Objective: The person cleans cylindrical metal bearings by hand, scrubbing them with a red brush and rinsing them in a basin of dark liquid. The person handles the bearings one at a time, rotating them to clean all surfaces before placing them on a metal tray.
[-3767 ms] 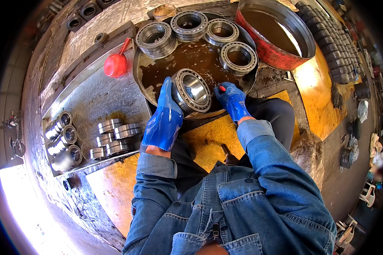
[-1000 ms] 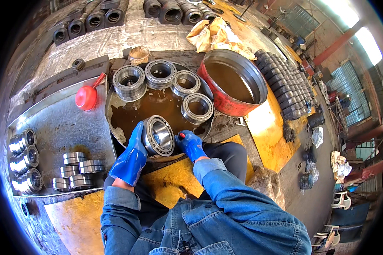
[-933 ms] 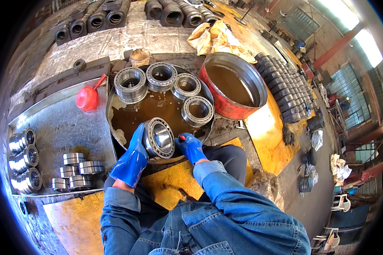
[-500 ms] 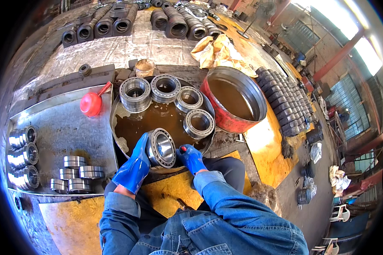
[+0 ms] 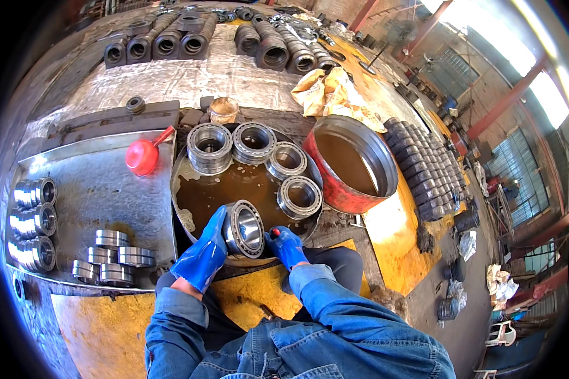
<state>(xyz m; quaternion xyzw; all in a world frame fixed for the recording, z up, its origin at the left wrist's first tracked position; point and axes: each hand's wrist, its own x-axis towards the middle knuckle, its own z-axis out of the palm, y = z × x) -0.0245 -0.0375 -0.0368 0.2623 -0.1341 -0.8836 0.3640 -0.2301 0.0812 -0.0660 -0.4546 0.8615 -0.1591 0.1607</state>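
Note:
My left hand (image 5: 202,254), in a blue rubber glove, grips a shiny steel roller bearing (image 5: 236,231) by its outer side. The bearing stands tilted on edge at the near rim of a round tub (image 5: 181,215) of brown liquid. On the bearing's other side, my right hand (image 5: 287,247), gloved alike, is closed around something with a small red end; the rest of it is hidden. A narrow gap separates this hand from the bearing. Several more bearings (image 5: 210,149) sit along the tub's far and right sides.
A metal tray (image 5: 88,170) on the left holds a red dipper (image 5: 142,157) and several steel rings (image 5: 136,256). A red drum (image 5: 335,189) of brown liquid stands right of the tub. Beyond are stacked dark rings (image 5: 423,170) and yellow sacking (image 5: 335,95).
The bearing has turned slightly in my left hand, showing more of its inside. My right hand sits a little lower beside it. The whole view has shifted slightly.

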